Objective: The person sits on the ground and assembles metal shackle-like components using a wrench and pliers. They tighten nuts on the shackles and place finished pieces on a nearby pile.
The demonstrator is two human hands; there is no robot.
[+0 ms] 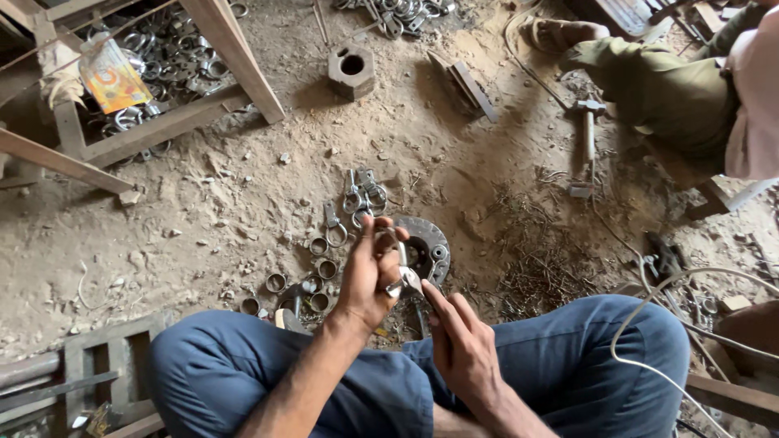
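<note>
Head view, single entry. Left hand [369, 276]: raised above the lap, fingers closed around a small shiny metal fitting [403, 280], ring-shaped part uppermost. Right hand [462, 349]: holds nothing, fingers loosely together, forefinger extended and touching the lower end of the fitting. Fitting sits between both hands, above the crossed legs in blue trousers [568, 357].

Floor stock: round metal plate [430, 231] just beyond the hands; loose rings [320, 268] scattered beside it; finished ringed fittings [357, 199] in a small group farther out.

Risk, judged: the fitting is small and pinched near its edge; a slip of the left fingers would likely drop it into the sand among similar parts.

Surface and room: bare dirt floor [243, 178], sandy, strewn with wire scraps and shavings. Hexagonal block [351, 71] with a bore, hammer [588, 122], wooden frame [162, 122] over a heap of rings. Another person's leg [657, 85] at upper right.
</note>
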